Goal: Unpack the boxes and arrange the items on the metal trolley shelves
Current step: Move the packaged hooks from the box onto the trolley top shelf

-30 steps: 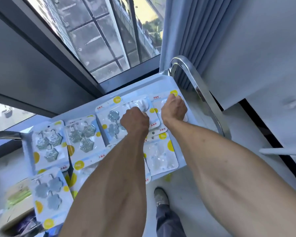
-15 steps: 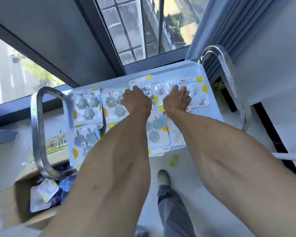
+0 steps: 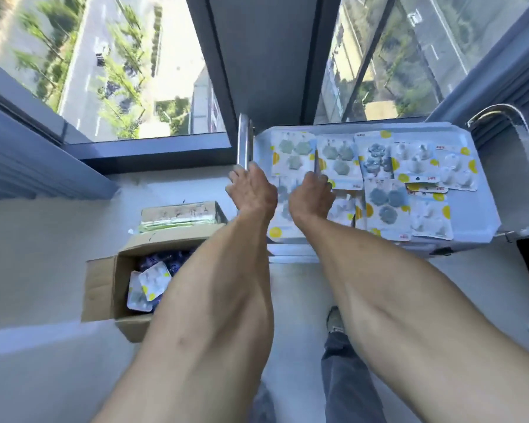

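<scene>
Glossy blister packs of flower-shaped hooks [image 3: 339,158] tile the metal trolley shelf [image 3: 483,209] in rows. Both the left hand [image 3: 252,190] and the right hand [image 3: 310,196] lie over the left-hand packs — grip blurred, cannot tell. An open cardboard box [image 3: 104,288] on the floor holds more packs.

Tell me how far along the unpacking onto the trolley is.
Done: two rows of blister packs of hooks cover most of the trolley's top shelf. In hand: the left hand and right hand are over the packs at the shelf's left end; the grip is blurred. Left: more packs remain in the open cardboard box on the floor.
</scene>
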